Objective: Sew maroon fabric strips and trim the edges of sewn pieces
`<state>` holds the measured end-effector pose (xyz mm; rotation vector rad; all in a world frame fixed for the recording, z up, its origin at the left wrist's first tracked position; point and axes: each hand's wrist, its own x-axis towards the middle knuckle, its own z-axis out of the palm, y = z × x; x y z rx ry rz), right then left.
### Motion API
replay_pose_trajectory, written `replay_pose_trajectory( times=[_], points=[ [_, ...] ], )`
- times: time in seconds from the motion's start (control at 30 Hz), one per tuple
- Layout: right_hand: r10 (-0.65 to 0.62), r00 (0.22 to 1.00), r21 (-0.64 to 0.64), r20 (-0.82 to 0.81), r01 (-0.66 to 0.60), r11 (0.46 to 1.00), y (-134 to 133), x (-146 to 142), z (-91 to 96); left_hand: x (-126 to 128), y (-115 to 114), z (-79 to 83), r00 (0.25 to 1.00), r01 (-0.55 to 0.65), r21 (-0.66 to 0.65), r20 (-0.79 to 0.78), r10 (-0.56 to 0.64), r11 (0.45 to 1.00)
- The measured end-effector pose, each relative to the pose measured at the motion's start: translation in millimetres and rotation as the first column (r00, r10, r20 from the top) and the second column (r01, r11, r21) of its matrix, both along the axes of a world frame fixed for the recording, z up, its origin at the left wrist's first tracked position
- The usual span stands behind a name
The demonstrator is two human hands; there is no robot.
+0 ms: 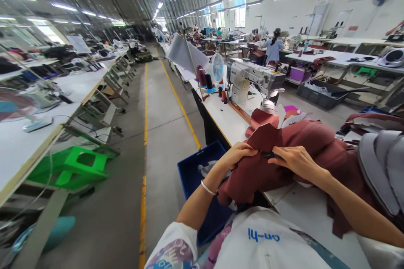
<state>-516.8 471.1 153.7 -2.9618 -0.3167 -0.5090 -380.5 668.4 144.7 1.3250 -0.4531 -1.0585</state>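
A large heap of reddish-brown fabric lies over the white sewing table and hangs off its near edge. My left hand pinches the edge of this cloth, with a silver bangle on the wrist. Close to its right, my right hand is closed around a small dark tool, mostly hidden by fingers and cloth; its exact kind is unclear. A stiff flap of the fabric stands up just beyond both hands. Behind it is a white sewing machine.
A blue crate with grey scraps stands on the floor at lower left of the table. Thread cones and a small fan are near the machine. Grey curved pieces are stacked at right. A person works farther back.
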Motion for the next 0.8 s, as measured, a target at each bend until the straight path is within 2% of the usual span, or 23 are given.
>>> replay_pose_trajectory(
  times=[0.1, 0.13, 0.2, 0.27, 0.33, 0.37, 0.43, 0.53, 0.63, 0.7, 0.73, 0.77, 0.8],
  points=[
    [0.002, 0.999, 0.047, 0.049, -0.005, 0.999, -7, -5, -5.8, 0, -2, 1.4, 1.000, 0.000, -0.004, -0.028, 0.000, 1.000],
    [-0.027, 0.995, 0.098, 0.092, 0.018, 0.995, -10, -7, -8.4, 0, -2, 1.1, 1.000, 0.002, -0.010, -0.027, -0.002, 1.000],
    [-0.169, 0.966, 0.257, 0.197, 0.116, 0.960, -16, -12, -13.8, 2, -1, 0.9, 1.000, 0.018, -0.022, -0.010, -0.018, 1.000],
    [-0.336, 0.918, 0.451, 0.209, 0.214, 0.866, -17, -14, -18.7, 5, 1, 2.1, 0.998, 0.060, -0.039, 0.015, -0.059, 0.997],
    [-0.410, 0.897, 0.603, 0.167, 0.236, 0.762, -13, -12, -22.4, 7, 3, 5.8, 0.994, 0.095, -0.048, 0.061, -0.092, 0.994],
    [-0.412, 0.895, 0.658, 0.172, 0.206, 0.724, -9, -9, -23.6, 8, 5, 8.4, 0.990, 0.107, -0.047, 0.099, -0.102, 0.993],
    [-0.398, 0.880, 0.726, 0.257, 0.096, 0.681, 0, -3, -24.9, 12, 8, 14.9, 0.970, 0.130, -0.037, 0.212, -0.120, 0.991],
    [-0.336, 0.867, 0.740, 0.367, -0.053, 0.671, 10, 7, -24.1, 18, 13, 25.7, 0.902, 0.197, -0.024, 0.395, -0.172, 0.980],
    [-0.279, 0.877, 0.715, 0.391, -0.098, 0.692, 15, 15, -22.2, 24, 20, 36.9, 0.869, 0.258, 0.013, 0.433, -0.238, 0.966],
    [-0.299, 0.859, 0.693, 0.415, -0.085, 0.716, 18, 18, -21.0, 26, 25, 44.1, 0.841, 0.182, 0.045, 0.511, -0.179, 0.982],
    [-0.324, 0.842, 0.679, 0.431, -0.066, 0.731, 22, 19, -20.2, 25, 26, 47.0, 0.783, 0.086, 0.054, 0.613, -0.101, 0.995],
    [-0.348, 0.822, 0.660, 0.451, -0.045, 0.750, 26, 20, -18.9, 23, 27, 48.8, 0.676, -0.036, 0.042, 0.737, -0.007, 0.998],
    [-0.367, 0.798, 0.636, 0.479, -0.027, 0.771, 31, 21, -17.2, 21, 26, 49.1, 0.519, -0.165, 0.001, 0.850, 0.086, 0.986]
  ],
)
